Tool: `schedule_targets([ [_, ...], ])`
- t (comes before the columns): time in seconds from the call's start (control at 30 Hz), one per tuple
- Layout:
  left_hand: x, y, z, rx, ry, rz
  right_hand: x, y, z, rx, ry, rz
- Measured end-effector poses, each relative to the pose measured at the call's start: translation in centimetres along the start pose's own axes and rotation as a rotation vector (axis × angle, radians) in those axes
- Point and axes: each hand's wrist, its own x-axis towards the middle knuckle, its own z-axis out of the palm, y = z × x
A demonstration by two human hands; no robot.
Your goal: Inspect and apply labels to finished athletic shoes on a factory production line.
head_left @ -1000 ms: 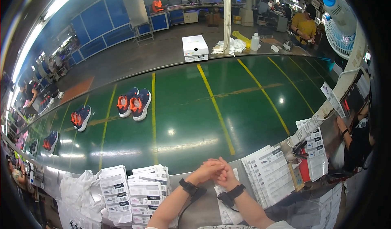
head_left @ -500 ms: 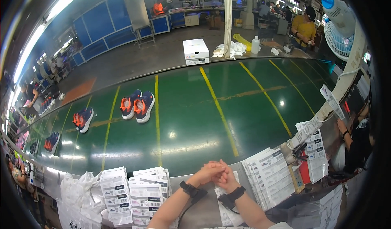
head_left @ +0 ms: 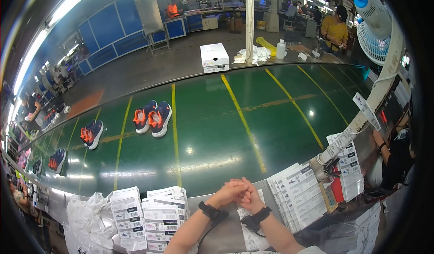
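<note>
My left hand (head_left: 232,193) and my right hand (head_left: 251,199) are clasped together over the near edge of the green conveyor belt (head_left: 203,132). Their fingers are folded against each other, and no object shows between them. Each wrist wears a black strap with a cable. Below the hands lies a white paper sheet (head_left: 251,236). Stacks of printed label sheets flank my forearms: a label stack (head_left: 162,222) to the left and a label stack (head_left: 300,195) to the right. On the belt, a pair of navy sneakers with orange lining (head_left: 158,120) stands left of my hands.
More sneakers (head_left: 94,134) stand farther left on the belt. A white shoebox (head_left: 214,57) sits past the far edge, beside white rags (head_left: 255,55) and a bottle (head_left: 280,49). White plastic bags (head_left: 90,218) lie near left. A fan (head_left: 373,37) and a co-worker's arm (head_left: 383,148) are at right.
The view has shifted very slightly. My hands stay clasped in the same place, and the sneakers keep their positions on the belt.
</note>
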Motion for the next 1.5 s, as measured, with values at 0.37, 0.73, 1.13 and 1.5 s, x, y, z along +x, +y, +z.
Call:
schedule_targets([
  [0.37,-0.1,0.1,0.0,0.017,0.008,0.006,-0.1,-0.1,0.5,-0.005,0.079,0.008],
  [0.73,-0.3,-0.1,-0.1,0.056,0.147,-0.005,1.1,1.0,-2.2,0.068,0.142,0.050],
  [1.13,-0.4,0.3,0.7,0.041,0.128,0.030,1.3,1.5,-2.8,0.074,0.127,0.022],
  [1.5,-0.7,0.8,1.2,0.021,0.104,0.021,1.0,0.6,-2.6,0.013,0.100,0.078],
])
